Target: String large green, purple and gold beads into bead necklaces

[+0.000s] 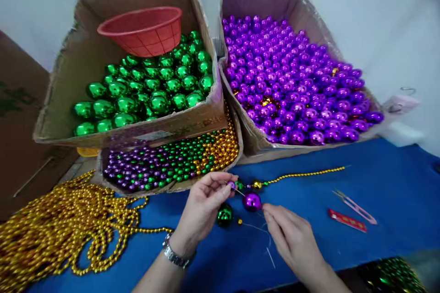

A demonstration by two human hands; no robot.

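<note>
the left hand pinches a small purple bead, and a thin pale shaft runs from it to a large purple ball. the right hand has thumb and forefinger pressed together at that ball's right edge — i can't tell what sits between them. both purple pieces are over the blue tabletop, near a large green ball and a tiny gold bead.

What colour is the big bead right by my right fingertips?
The big bead is shiny purple; the head view shows it best.
</note>
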